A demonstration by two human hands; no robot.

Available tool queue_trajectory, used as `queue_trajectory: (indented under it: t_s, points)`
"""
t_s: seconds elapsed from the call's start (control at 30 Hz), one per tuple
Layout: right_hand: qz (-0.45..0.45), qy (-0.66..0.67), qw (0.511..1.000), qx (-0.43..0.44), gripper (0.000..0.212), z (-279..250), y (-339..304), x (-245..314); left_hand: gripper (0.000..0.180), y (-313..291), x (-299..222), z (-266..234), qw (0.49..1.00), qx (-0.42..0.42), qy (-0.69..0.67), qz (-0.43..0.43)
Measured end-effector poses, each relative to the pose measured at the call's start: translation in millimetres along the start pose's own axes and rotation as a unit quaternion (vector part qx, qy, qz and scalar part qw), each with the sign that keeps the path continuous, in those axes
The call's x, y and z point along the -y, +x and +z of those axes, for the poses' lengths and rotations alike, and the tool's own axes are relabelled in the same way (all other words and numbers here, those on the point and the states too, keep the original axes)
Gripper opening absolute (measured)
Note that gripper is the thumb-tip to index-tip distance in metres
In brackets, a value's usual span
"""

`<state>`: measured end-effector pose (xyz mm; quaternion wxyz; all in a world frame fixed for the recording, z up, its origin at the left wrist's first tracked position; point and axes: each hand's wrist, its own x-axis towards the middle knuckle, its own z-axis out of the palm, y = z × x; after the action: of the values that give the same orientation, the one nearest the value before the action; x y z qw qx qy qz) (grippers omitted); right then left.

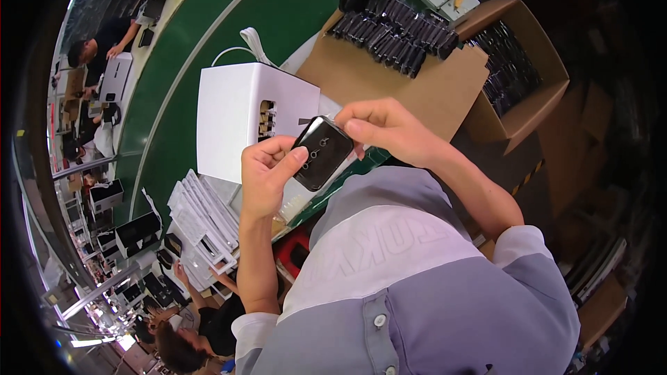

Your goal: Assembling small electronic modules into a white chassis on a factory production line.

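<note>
A flat black device [324, 153] with rounded corners and a row of small ring-shaped marks is tilted in front of my body. My left hand [269, 170] grips its lower left side, with the thumb lying on the glossy face. At its upper right corner, my right hand [382, 128] has thumb and fingers pinched together. What those fingertips hold is too small to tell. Just beyond my left hand stands a white box-shaped machine [226, 114], with metal parts showing in an opening in its side.
Many dark wrapped pieces [399, 31] lie in rows on a cardboard sheet [431, 97] over the green table [236, 24]. An open carton [549, 62] at the right holds more. Stacked white trays [198, 219] lie at left. Other people [114, 38] work at left and lower left.
</note>
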<state>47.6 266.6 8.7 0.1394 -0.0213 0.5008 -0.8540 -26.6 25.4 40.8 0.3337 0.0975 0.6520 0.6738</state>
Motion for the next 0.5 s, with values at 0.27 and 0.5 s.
queue_trajectory:
  t_s: [0.27, 0.5]
  points:
    - [-0.072, -0.063, 0.995, -0.008, 0.015, 8, -2, -28, 0.019, 4, 21, 14, 0.98, -0.052, -0.167, -0.09]
    - [-0.099, 0.062, 0.993, -0.014, 0.018, 20, 7, -30, 0.024, 2, 33, 13, 0.967, -0.034, -0.231, -0.104]
